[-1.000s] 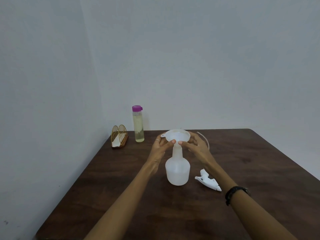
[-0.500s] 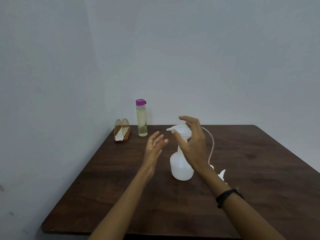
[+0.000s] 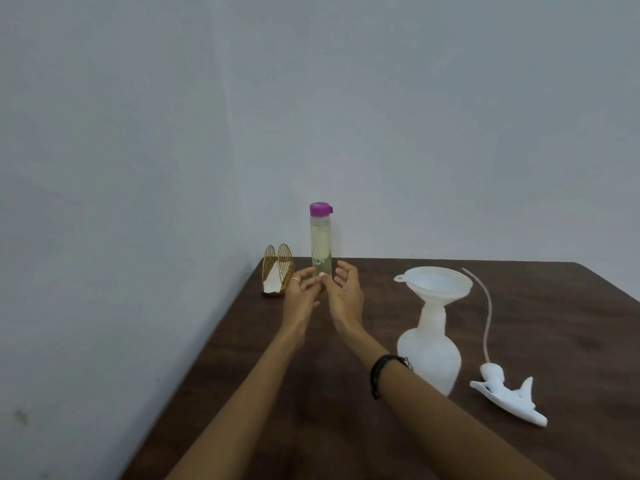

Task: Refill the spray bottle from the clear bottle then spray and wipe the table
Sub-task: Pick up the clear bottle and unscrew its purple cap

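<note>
A clear bottle point(image 3: 321, 244) with a purple cap and pale yellowish liquid stands upright at the table's back left. My left hand point(image 3: 300, 295) and my right hand point(image 3: 344, 294) are both open just in front of its base, fingers spread, holding nothing. The white spray bottle point(image 3: 429, 355) stands to the right with a white funnel point(image 3: 434, 284) seated in its neck. Its white trigger head point(image 3: 507, 398) lies on the table further right, dip tube point(image 3: 486, 313) curving upward.
A gold wire napkin holder point(image 3: 278, 268) with a white napkin sits at the back left corner against the wall. The dark wooden table point(image 3: 346, 427) meets the wall along its left and back edges.
Both hands have left the funnel on the spray bottle and moved left to the clear bottle. The view has swung left, so the spray bottle now sits on the right.
</note>
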The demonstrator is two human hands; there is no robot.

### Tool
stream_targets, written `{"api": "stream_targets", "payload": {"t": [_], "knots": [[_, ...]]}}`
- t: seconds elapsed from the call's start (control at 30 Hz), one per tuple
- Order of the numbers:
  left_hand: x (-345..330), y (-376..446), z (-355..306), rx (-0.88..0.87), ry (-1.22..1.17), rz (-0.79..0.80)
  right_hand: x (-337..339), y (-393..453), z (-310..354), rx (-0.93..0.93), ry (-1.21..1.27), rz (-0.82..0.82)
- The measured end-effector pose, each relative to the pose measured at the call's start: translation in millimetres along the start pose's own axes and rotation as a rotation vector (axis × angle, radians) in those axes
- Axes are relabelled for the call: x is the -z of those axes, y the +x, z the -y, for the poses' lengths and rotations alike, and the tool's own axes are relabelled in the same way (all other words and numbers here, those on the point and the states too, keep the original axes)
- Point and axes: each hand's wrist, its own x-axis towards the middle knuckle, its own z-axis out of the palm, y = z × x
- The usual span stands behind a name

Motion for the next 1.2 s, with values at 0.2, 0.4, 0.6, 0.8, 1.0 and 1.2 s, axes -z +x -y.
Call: {"api": "stream_targets", "payload": {"t": [0.2,0.4,0.6,0.8,1.0,1.2], "knots": [[6,59,50,0.055,0.087,0.009,-34,57,-64,-0.255,0.028,-0.135],[1,110,89,0.175,-0.069,-0.159,-45,102,-111,-0.243,-0.158,-0.157],[-10,158,103,0.122,-0.050,-0.069,-56,145,-123,-0.176,-0.359,-0.050],[-19,178,112,0.039,0.061,-0.111,-59,160,-131,-0.064,-0.555,-0.047],[-15,165,103,0.031,0.106,-0.124,-50,153,-128,-0.114,-0.503,-0.001],[-9,121,88,0.070,0.156,-0.141,-35,113,-116,-0.131,-0.398,0.035]]}}
